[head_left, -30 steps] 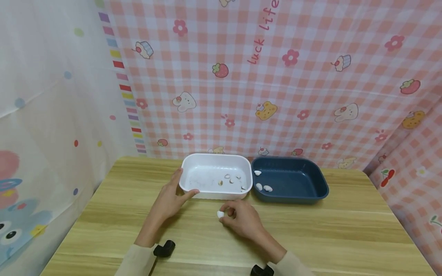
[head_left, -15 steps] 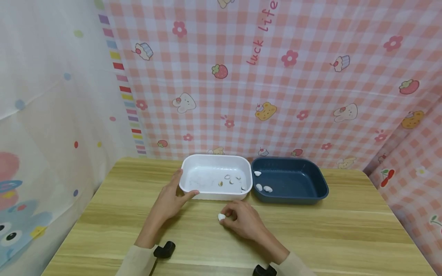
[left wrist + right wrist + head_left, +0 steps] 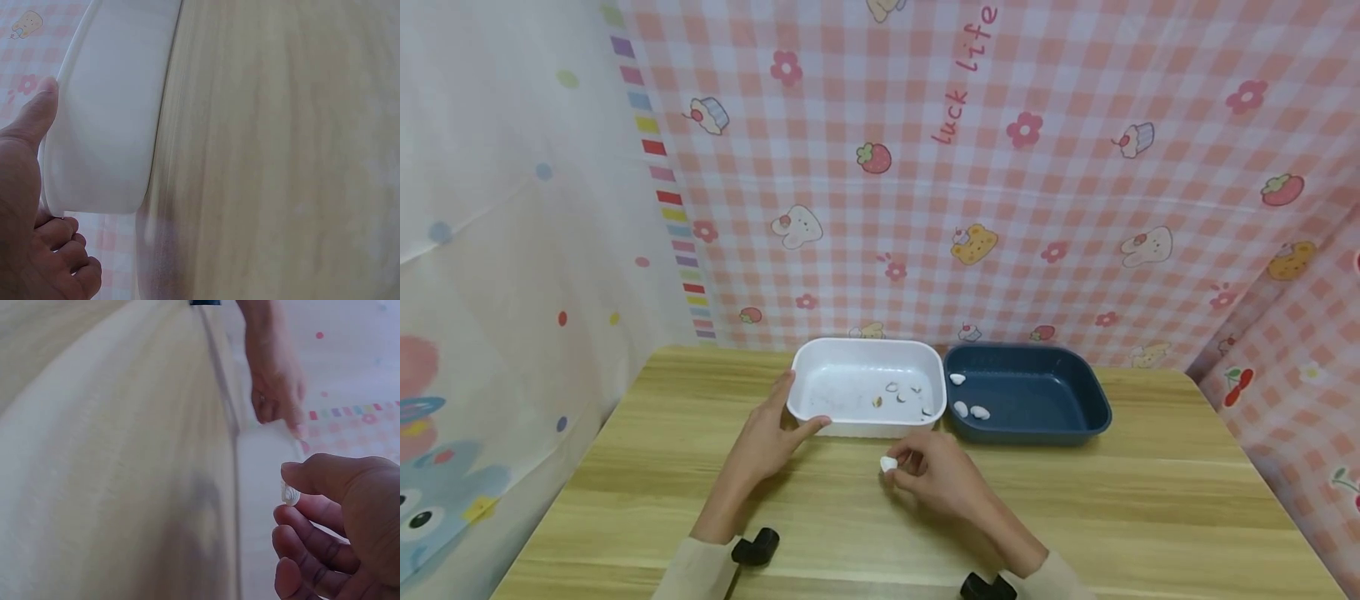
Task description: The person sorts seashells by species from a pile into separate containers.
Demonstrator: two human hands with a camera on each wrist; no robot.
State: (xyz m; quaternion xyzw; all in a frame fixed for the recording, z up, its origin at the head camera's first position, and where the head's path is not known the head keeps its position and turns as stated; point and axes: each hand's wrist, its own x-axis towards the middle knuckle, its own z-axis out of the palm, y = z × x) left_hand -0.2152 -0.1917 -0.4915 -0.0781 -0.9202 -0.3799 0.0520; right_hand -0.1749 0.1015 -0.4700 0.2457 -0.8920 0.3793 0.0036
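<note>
Between thumb and fingertips my right hand [image 3: 942,468] pinches a small white seashell [image 3: 888,463], held in front of the white tray. Fine ridges show on the seashell [image 3: 290,494] in the right wrist view. My left hand [image 3: 767,439] grips the near left corner of the white tray [image 3: 865,429]; its thumb lies over the front rim and its fingers go round the left side. In the left wrist view this hand [image 3: 31,206] has several curled fingers under the tray's corner. Several small shells [image 3: 877,402] lie in the tray's right half.
A dark blue tray [image 3: 1037,435] stands against the white tray's right side, with 3 white shells [image 3: 980,412] at its left end. Both trays sit near the back edge of the wooden table [image 3: 820,517]. A checked cloth [image 3: 925,208] hangs behind.
My right hand has shifted slightly right with the seashell, which now shows a different side. The left hand has kept its grip on the white tray.
</note>
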